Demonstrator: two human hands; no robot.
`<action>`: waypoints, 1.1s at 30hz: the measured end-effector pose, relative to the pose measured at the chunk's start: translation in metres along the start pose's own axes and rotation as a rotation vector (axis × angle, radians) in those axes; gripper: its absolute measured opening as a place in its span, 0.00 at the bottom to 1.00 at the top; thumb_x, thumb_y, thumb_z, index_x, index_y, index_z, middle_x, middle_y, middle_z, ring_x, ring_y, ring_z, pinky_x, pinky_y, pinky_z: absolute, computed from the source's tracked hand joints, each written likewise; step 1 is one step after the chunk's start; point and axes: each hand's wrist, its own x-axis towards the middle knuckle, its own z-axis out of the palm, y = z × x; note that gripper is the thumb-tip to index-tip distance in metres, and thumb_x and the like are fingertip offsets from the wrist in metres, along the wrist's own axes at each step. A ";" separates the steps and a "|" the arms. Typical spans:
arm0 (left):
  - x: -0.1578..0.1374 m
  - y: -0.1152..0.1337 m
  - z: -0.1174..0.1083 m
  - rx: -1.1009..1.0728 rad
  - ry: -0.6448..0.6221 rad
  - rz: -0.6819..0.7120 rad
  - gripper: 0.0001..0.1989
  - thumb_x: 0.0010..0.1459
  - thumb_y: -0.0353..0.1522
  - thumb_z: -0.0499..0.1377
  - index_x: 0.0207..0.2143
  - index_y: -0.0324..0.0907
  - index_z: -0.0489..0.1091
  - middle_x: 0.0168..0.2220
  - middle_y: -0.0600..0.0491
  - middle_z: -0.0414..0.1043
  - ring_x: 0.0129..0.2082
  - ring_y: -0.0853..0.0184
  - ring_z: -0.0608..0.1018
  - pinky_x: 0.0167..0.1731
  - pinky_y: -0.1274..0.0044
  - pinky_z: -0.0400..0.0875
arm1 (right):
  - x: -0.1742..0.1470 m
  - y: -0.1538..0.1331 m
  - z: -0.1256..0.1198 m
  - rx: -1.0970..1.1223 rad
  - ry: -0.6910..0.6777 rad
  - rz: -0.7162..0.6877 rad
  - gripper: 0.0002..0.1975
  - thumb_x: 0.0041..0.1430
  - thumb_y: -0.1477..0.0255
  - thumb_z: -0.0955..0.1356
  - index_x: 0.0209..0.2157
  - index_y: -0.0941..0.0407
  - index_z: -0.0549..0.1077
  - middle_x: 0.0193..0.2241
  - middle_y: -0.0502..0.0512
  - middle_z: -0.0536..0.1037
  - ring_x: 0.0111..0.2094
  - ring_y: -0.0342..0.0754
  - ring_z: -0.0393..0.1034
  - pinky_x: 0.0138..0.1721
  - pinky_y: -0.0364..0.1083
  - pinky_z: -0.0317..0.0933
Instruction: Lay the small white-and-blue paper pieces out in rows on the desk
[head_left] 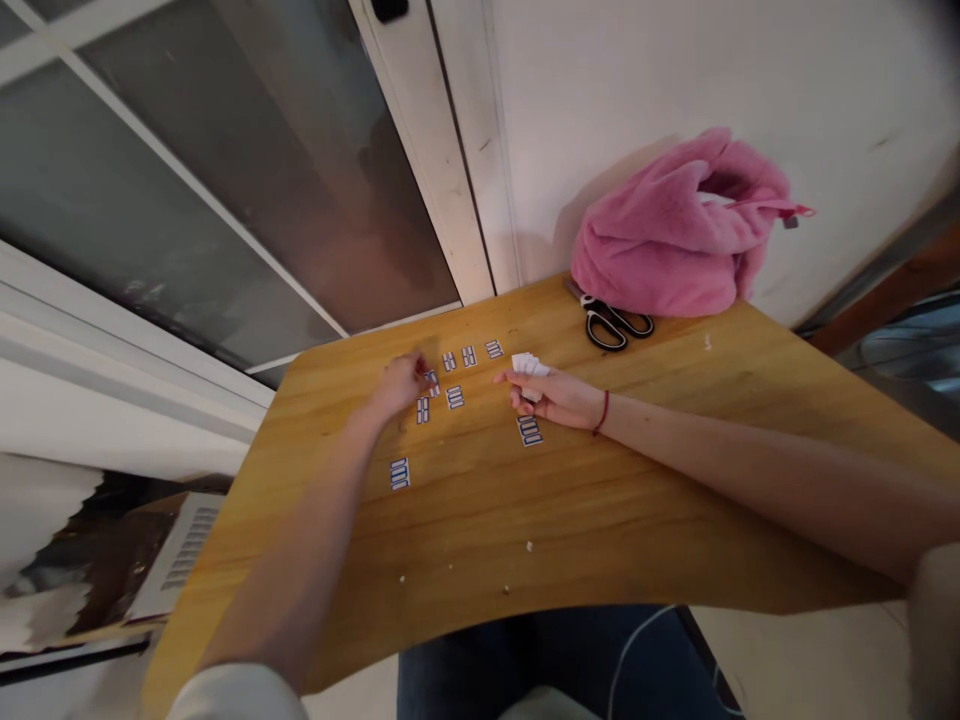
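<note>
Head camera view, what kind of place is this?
Probably a home room, at a small wooden table pushed against a white wall by a glass door. A pink fluffy garment and black-handled scissors lie beside small cut paper cards.

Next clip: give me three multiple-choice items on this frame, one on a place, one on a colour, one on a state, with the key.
1. Where do the scissors lie?
A. On the table beside the pink bag
B. In the left hand
C. On the floor

2. What colour is the band on the right wrist?
A. Green
B. Red
C. White

3. What is the right hand doing?
A. Lying flat and empty
B. Gripping the scissors
C. Holding a small stack of white cards

Key: 1 A, they rest on the table against the bag. 2 B, the band shows red. 3 C, the cards stick up from its fingers, while the left hand touches a card on the table.
</note>
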 end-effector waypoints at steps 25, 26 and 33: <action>-0.098 0.024 0.029 0.115 -0.085 0.158 0.04 0.53 0.31 0.59 0.28 0.42 0.66 0.28 0.54 0.66 0.32 0.66 0.68 0.35 0.75 0.62 | -0.003 -0.006 0.008 0.030 0.031 0.025 0.18 0.68 0.66 0.55 0.33 0.61 0.70 0.18 0.55 0.72 0.19 0.40 0.61 0.22 0.39 0.55; -0.098 0.025 0.029 0.127 -0.089 0.160 0.04 0.53 0.30 0.60 0.28 0.42 0.66 0.29 0.54 0.67 0.32 0.66 0.68 0.36 0.74 0.62 | -0.004 -0.006 0.008 0.027 0.033 0.029 0.19 0.68 0.65 0.55 0.33 0.61 0.70 0.18 0.55 0.72 0.19 0.40 0.61 0.22 0.39 0.55; -0.089 0.061 0.025 0.057 -0.017 0.275 0.05 0.55 0.30 0.58 0.36 0.43 0.67 0.32 0.53 0.65 0.36 0.65 0.67 0.40 0.73 0.62 | -0.003 -0.005 0.007 0.015 -0.023 0.018 0.21 0.68 0.63 0.54 0.34 0.62 0.69 0.19 0.53 0.70 0.18 0.38 0.58 0.19 0.38 0.51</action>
